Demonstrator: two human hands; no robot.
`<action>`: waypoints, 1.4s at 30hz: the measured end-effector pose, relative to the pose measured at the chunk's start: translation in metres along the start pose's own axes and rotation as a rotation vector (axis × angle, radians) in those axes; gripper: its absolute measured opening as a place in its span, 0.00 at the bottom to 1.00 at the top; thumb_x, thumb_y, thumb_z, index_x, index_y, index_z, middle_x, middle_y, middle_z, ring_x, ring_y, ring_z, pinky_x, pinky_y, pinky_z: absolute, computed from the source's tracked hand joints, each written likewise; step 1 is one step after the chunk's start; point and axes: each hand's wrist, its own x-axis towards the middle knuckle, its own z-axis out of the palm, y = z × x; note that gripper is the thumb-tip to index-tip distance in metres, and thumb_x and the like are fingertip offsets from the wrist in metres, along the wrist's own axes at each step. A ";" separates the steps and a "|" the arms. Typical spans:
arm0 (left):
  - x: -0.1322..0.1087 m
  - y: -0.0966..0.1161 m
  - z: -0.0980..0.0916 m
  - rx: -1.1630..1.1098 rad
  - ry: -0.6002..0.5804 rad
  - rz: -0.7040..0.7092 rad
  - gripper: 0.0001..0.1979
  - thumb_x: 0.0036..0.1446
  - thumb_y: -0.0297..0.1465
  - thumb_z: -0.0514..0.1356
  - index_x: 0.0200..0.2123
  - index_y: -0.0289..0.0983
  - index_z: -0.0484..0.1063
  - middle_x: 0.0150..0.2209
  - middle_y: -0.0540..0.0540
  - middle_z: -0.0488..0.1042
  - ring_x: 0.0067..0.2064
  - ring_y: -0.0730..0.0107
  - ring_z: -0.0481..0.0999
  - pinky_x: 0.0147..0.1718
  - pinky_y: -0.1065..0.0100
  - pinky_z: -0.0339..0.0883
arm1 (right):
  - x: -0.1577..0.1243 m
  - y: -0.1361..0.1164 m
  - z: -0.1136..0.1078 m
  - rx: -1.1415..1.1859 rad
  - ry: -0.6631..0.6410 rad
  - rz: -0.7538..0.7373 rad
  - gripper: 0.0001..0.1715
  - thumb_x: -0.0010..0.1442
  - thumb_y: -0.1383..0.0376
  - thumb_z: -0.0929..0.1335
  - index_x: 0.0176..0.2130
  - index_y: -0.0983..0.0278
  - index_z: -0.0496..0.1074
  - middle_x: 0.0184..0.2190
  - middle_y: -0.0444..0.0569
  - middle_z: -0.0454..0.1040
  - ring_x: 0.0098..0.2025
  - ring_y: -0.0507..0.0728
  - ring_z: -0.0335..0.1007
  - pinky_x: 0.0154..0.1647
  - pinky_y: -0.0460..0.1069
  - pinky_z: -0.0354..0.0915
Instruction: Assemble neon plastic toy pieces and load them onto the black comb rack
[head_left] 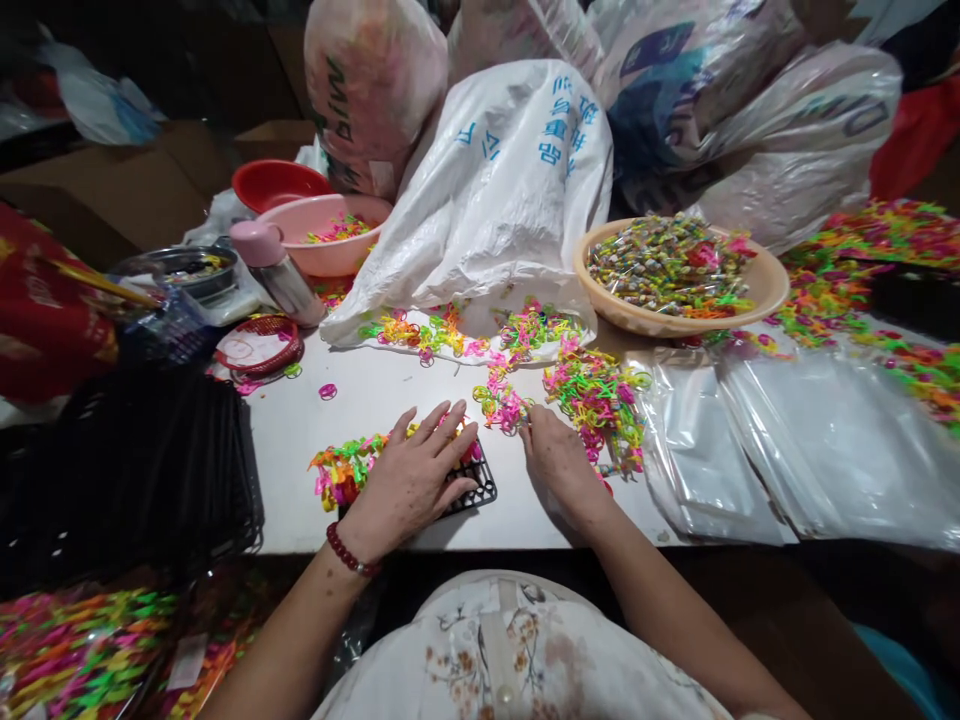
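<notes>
My left hand, with a dark red bead bracelet at its wrist, lies over a black perforated tray, fingers spread. Colourful plastic pieces fill the tray's left part and show beside the hand. To the right, my right hand is closed at the edge of a loose pile of pink, green and yellow pieces. Its fingertips touch a small pink piece there. Behind both hands, more pieces spill from the mouth of a white woven sack.
Stacked black trays stand at the left, near a pink-capped flask and a red basket. A beige bowl of wrapped pieces is at the back right. Clear plastic bags lie at the right. Full sacks line the back.
</notes>
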 end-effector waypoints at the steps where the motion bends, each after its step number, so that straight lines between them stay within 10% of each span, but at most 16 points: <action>1: 0.000 0.000 0.000 -0.004 -0.001 0.001 0.28 0.66 0.44 0.53 0.65 0.41 0.59 0.70 0.41 0.54 0.69 0.53 0.55 0.65 0.47 0.50 | 0.002 0.002 0.001 0.022 0.010 0.009 0.06 0.67 0.69 0.61 0.43 0.65 0.67 0.36 0.54 0.73 0.36 0.60 0.70 0.36 0.51 0.60; 6: 0.000 -0.003 -0.001 -0.040 -0.002 0.031 0.29 0.65 0.44 0.53 0.65 0.38 0.60 0.70 0.39 0.54 0.71 0.55 0.51 0.66 0.47 0.47 | 0.005 0.004 -0.005 0.379 0.075 0.083 0.14 0.63 0.67 0.64 0.48 0.65 0.68 0.36 0.52 0.76 0.35 0.58 0.71 0.36 0.50 0.63; 13: 0.001 -0.005 -0.001 -0.078 -0.007 0.044 0.31 0.64 0.43 0.55 0.67 0.37 0.56 0.70 0.38 0.52 0.71 0.55 0.50 0.67 0.49 0.46 | 0.013 -0.034 0.007 0.838 -0.066 0.090 0.14 0.59 0.57 0.67 0.27 0.63 0.67 0.23 0.44 0.70 0.25 0.52 0.60 0.28 0.48 0.58; 25: -0.001 -0.005 0.001 -0.058 -0.025 0.041 0.37 0.64 0.44 0.55 0.70 0.34 0.49 0.71 0.37 0.50 0.71 0.56 0.49 0.68 0.50 0.44 | 0.027 -0.027 0.026 0.643 -0.155 -0.392 0.12 0.53 0.75 0.61 0.35 0.65 0.71 0.32 0.49 0.73 0.33 0.55 0.63 0.38 0.49 0.61; 33: 0.000 0.004 -0.001 0.041 -0.040 -0.003 0.32 0.65 0.45 0.54 0.68 0.45 0.54 0.71 0.43 0.49 0.70 0.49 0.52 0.64 0.46 0.51 | 0.033 -0.019 0.013 0.632 -0.209 -0.399 0.11 0.61 0.73 0.63 0.37 0.64 0.74 0.33 0.47 0.73 0.34 0.54 0.65 0.38 0.47 0.62; 42: 0.010 0.003 0.013 0.133 0.045 -0.326 0.31 0.64 0.38 0.55 0.68 0.40 0.54 0.70 0.38 0.51 0.69 0.46 0.54 0.62 0.43 0.52 | 0.077 0.014 -0.003 0.106 -0.138 -0.328 0.10 0.55 0.76 0.65 0.33 0.65 0.75 0.39 0.52 0.70 0.36 0.55 0.60 0.36 0.48 0.55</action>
